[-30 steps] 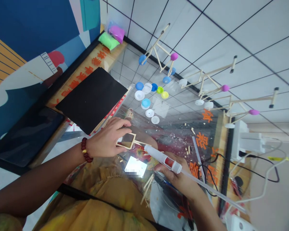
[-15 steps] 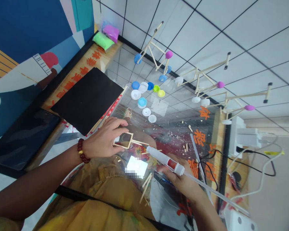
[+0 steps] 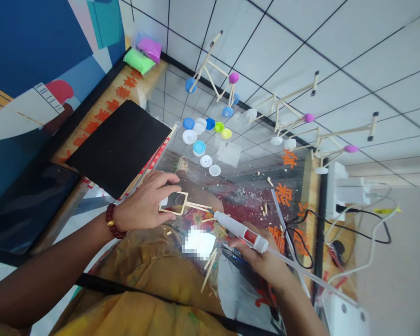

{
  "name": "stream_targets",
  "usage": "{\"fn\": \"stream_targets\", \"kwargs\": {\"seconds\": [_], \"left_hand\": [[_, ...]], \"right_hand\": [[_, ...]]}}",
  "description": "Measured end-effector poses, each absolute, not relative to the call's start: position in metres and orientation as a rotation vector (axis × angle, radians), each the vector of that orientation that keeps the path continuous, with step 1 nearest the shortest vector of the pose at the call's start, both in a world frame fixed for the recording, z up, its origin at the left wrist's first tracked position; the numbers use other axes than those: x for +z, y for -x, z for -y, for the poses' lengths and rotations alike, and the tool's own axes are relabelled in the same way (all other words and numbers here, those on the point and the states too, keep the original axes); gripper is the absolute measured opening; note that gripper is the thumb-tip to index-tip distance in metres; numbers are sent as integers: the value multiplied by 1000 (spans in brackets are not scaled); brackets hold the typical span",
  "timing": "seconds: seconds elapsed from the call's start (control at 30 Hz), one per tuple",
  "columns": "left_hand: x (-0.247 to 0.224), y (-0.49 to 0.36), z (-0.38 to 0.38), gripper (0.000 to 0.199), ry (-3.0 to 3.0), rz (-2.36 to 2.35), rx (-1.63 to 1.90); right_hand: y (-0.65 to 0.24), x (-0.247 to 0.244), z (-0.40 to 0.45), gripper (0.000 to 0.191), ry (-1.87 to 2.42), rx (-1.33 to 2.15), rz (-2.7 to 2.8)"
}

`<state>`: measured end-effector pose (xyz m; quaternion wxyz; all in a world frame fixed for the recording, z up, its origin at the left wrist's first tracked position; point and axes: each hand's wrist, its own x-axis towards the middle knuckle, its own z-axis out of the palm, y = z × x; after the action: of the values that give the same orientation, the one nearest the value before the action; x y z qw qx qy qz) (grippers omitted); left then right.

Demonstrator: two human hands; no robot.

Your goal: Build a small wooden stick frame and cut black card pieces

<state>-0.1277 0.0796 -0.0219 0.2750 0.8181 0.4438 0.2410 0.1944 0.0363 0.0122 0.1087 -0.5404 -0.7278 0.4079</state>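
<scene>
My left hand (image 3: 143, 199) holds a small square frame of thin wooden sticks (image 3: 185, 204) by its left side, fingers above and thumb below. From its right side a pair of thin sticks (image 3: 199, 206) juts out toward the right. My right hand (image 3: 259, 254) is wrapped round a white hot glue gun (image 3: 231, 226) with a red window; a translucent glue stick (image 3: 301, 267) runs out of its back. The nozzle is at the outer end of the jutting sticks; whether it touches them I cannot tell. Loose sticks (image 3: 207, 275) lie near my lap.
Bottle caps (image 3: 199, 148) lie mid-table. Along the back edge stand several stick models (image 3: 294, 112) with purple balls. A black board (image 3: 121, 147) rests at left; bagged clay (image 3: 140, 60) sits in the far corner. Cables (image 3: 303, 238) and a white power strip (image 3: 348, 310) are on the right.
The whole view has shifted slightly left. The glue gun's nozzle has slid rightward along the jutting sticks to near their outer end. Both hands keep their grips.
</scene>
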Motion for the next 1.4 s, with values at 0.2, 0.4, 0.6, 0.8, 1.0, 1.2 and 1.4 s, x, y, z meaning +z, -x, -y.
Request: {"fn": "stream_targets", "kwargs": {"seconds": [0.2,0.4,0.6,0.8,1.0,1.2,1.4], "left_hand": [[-22,128,-80,47,-2213,-1196,641],[-24,128,-79,48,-2212,-1192,644],[-24,128,-79,47,-2209,-1193,653],[-24,128,-80,46,-2220,-1191,660],[-25,127,-79,47,-2215,-1184,698],[-25,127,-79,45,-2224,-1188,690],[-24,127,-79,45,-2217,-1181,684]], "right_hand": [[-196,17,-34,43,1726,1231,2089],[-197,18,-34,45,1805,1195,2071],[-202,18,-32,43,1729,1125,2122],[-196,21,-33,36,1615,996,2226],[-187,17,-35,29,1672,1096,2150],[-180,19,-39,30,1688,1188,2098],[-186,24,-39,31,1723,1335,2040]]}}
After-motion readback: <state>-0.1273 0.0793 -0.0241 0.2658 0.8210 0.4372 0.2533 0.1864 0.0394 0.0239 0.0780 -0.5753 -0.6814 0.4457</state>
